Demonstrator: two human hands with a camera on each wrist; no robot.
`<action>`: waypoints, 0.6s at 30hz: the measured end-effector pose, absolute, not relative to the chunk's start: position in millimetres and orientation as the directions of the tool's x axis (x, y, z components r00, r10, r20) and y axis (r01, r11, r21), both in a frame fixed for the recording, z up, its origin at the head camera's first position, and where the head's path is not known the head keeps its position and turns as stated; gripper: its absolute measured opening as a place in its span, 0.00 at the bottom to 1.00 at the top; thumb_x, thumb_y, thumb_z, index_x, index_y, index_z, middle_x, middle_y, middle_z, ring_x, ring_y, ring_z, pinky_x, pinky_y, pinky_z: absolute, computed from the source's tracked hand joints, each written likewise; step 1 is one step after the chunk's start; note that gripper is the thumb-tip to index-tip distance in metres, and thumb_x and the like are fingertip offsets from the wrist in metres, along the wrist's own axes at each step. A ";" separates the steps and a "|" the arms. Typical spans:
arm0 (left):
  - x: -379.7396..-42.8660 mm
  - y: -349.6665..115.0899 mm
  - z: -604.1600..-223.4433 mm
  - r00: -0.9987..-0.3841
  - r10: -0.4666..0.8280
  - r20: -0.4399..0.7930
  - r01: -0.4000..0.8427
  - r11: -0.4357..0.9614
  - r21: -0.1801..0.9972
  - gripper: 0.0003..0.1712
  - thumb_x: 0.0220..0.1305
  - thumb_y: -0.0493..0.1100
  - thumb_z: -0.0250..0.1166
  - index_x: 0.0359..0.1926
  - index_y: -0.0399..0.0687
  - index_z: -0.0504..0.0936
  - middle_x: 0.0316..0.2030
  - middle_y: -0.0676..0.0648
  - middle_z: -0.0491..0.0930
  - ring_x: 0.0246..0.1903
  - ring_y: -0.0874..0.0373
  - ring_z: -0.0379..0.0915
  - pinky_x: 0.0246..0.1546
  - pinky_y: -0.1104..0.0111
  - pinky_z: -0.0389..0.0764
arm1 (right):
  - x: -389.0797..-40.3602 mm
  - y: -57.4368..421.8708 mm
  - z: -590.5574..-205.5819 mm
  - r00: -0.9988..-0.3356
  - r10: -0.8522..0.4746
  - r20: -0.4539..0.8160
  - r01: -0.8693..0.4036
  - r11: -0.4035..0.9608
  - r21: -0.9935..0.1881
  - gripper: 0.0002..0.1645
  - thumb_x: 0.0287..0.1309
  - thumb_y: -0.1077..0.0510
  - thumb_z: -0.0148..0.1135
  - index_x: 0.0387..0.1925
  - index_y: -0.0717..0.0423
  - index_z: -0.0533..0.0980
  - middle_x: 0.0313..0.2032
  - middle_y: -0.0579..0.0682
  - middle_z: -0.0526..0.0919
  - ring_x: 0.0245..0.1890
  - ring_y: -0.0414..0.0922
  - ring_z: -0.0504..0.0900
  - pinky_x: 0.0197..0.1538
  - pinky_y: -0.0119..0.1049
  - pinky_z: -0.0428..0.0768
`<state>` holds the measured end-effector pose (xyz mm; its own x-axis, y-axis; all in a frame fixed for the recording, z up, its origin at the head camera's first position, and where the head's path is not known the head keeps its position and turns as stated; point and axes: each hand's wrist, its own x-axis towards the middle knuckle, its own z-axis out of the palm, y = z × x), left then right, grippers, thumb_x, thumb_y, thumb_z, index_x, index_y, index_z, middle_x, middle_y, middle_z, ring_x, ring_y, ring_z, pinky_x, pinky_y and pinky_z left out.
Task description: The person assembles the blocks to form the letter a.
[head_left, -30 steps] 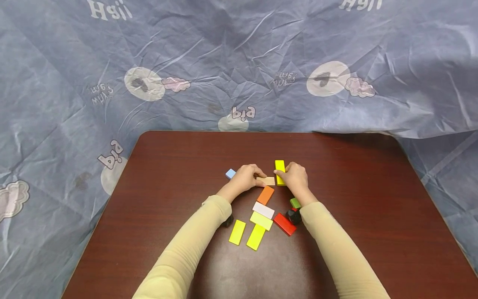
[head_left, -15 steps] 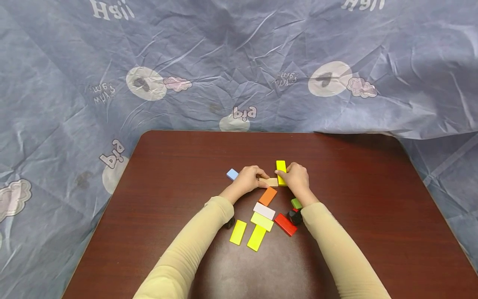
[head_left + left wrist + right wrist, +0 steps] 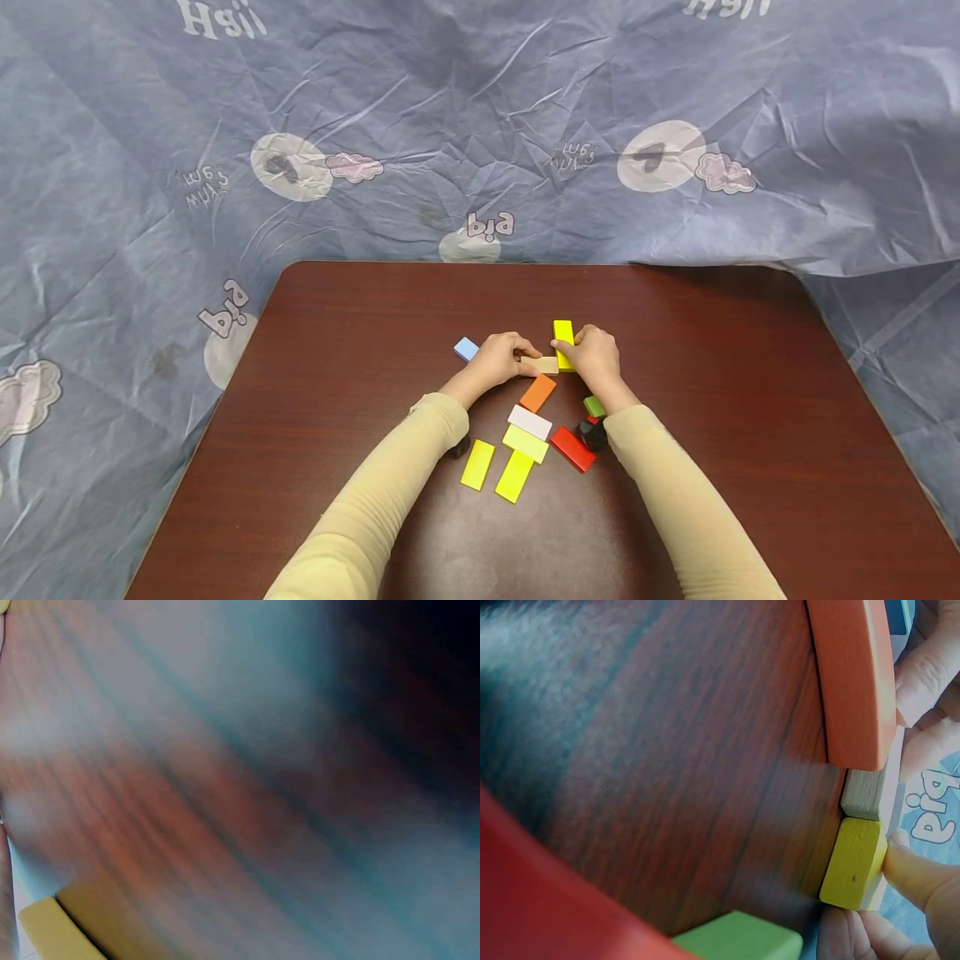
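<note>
My left hand (image 3: pixel 498 360) pinches a plain wooden block (image 3: pixel 545 365) lying crosswise near the middle of the table. Against its right end stands a bright yellow block (image 3: pixel 564 333), which my right hand (image 3: pixel 594 357) holds between thumb and fingers. In the right wrist view the yellow block (image 3: pixel 853 862) touches the wooden block (image 3: pixel 864 793), and the right thumb (image 3: pixel 922 881) lies on its side. An orange block (image 3: pixel 537 392) sits just below the wooden one. The left wrist view is mostly blurred table, with a yellow block (image 3: pixel 56 930) at its lower left corner.
Below the orange block lie a pale pink block (image 3: pixel 530 422), a light yellow block (image 3: pixel 526 443) and a yellow block (image 3: pixel 514 477). Another yellow block (image 3: pixel 477 465) lies left, a red block (image 3: pixel 573 449) and green block (image 3: pixel 594 407) right. A blue block (image 3: pixel 466 349) is partly behind the left hand.
Over the second, the wooden block and the orange block have shifted very slightly right, with the left hand. Both hands keep their holds; the last half second shows hardly any motion.
</note>
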<state>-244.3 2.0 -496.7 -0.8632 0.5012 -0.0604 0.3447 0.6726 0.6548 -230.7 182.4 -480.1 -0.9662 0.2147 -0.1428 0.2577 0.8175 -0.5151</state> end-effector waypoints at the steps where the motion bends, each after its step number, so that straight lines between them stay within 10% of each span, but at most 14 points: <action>1: -244.0 1.8 -497.0 -0.864 0.500 -0.059 0.343 0.671 0.657 0.15 0.56 0.47 0.74 0.46 0.54 0.89 0.41 0.51 0.83 0.35 0.61 0.74 0.35 0.76 0.73 | -230.6 182.7 -480.1 -0.966 0.214 -0.143 0.257 0.818 -0.515 0.28 0.59 0.44 0.68 0.41 0.67 0.77 0.40 0.63 0.83 0.38 0.57 0.80 0.40 0.45 0.79; 18: -241.8 2.2 -498.8 -0.874 0.486 -0.016 0.358 0.665 0.655 0.16 0.55 0.48 0.75 0.46 0.54 0.89 0.40 0.52 0.83 0.34 0.59 0.74 0.34 0.76 0.71 | -223.8 198.6 -470.7 -0.970 0.181 -0.165 0.243 0.783 -0.573 0.24 0.63 0.47 0.62 0.41 0.67 0.80 0.43 0.64 0.84 0.41 0.57 0.80 0.41 0.44 0.79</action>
